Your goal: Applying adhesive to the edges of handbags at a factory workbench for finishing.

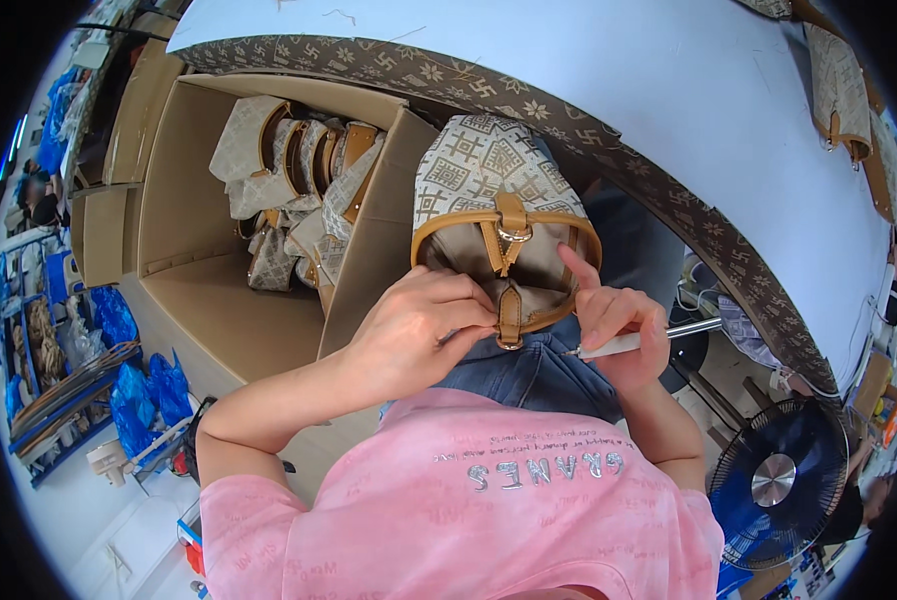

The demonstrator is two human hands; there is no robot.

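Note:
A small bag (484,165) in cream patterned fabric with tan leather trim lies mouth toward me, over my lap. Its beige lining shows through the opening, with a tan strap and a metal ring at the far rim. At the near rim sits a tan leather tab (510,312) with another ring. My left hand (419,325) is closed, pinching the rim just left of that tab. My right hand (624,335) is wrapped round a slim white-handled tool (611,346) with a thin pointed tip, aimed left near the tab. Its index finger reaches up against the bag's right rim.
To the left stands an open cardboard box (239,320) holding several similar bags (304,170). A white table (609,60) with a patterned cloth edge curves across the far side. More bags (837,90) lie at its right end. A black fan (774,480) stands at lower right.

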